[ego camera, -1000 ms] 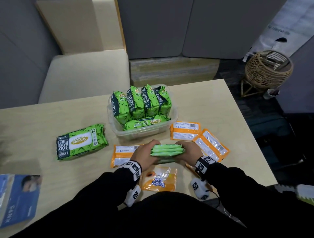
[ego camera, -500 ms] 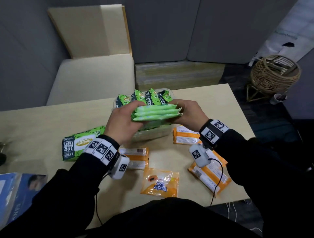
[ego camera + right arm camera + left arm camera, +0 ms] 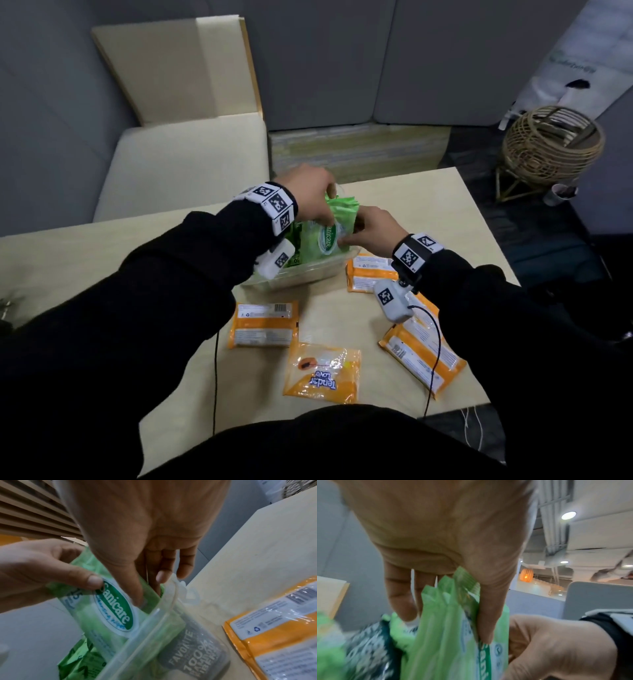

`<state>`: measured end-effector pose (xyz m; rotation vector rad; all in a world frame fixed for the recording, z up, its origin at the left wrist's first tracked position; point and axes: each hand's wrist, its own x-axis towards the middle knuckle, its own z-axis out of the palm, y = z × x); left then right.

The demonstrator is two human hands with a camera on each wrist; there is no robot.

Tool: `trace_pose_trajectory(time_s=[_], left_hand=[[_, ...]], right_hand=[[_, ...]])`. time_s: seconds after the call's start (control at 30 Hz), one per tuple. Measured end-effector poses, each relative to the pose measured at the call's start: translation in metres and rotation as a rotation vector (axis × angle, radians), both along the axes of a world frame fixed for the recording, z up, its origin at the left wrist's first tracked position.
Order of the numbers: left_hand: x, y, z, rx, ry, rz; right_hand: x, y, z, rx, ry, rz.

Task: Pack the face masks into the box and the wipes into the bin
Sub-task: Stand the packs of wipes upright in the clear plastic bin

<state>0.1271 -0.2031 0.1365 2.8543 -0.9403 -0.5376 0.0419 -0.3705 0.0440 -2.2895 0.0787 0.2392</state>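
Holding light-green wipes packs [image 3: 327, 229] upright inside clear bin [image 3: 308, 274]. Left hand [image 3: 310, 193] is pinching their top edge; right hand [image 3: 371, 231] is pinching their side. Orange packs [image 3: 262, 323] are lying on desk [image 3: 428, 212].

Past the far edge of your pale wooden worktop [image 3: 404, 202] you face a cream seat [image 3: 185, 164] with a tan cushion [image 3: 178, 68] propped against the grey wall panels [image 3: 342, 58]. Off to your right, a wicker basket [image 3: 551, 144] stands on the dark floor beside a small white cup [image 3: 561, 193]. Overhead, round ceiling lights [image 3: 568, 515] glow, and an orange lamp [image 3: 526, 575] hangs further off.
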Motion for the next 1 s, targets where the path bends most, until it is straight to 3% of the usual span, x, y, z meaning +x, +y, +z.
trace_pose_trajectory(time_s=[0.13, 0.27, 0.43, 0.6, 0.8, 1.0], left_hand=[[-0.003, 0.000, -0.026, -0.039, 0.096, 0.063], [-0.006, 0.010, -0.034, -0.084, 0.081, 0.107], [-0.014, 0.013, -0.037, -0.156, 0.120, 0.182], [-0.020, 0.021, -0.025, -0.151, 0.116, 0.163], [-0.031, 0.040, -0.039, -0.313, 0.082, 0.337], [-0.029, 0.044, -0.038, -0.307, 0.101, 0.271]], right_hand=[[-0.003, -0.002, -0.008, -0.064, 0.020, -0.002], [-0.003, -0.003, -0.009, 0.095, -0.089, -0.133], [0.002, -0.011, -0.006, 0.150, -0.068, -0.069], [0.005, -0.013, -0.010, 0.266, -0.094, -0.118], [0.011, -0.006, -0.009, 0.354, -0.087, -0.183], [0.013, 0.002, -0.005, 0.331, -0.090, -0.217]])
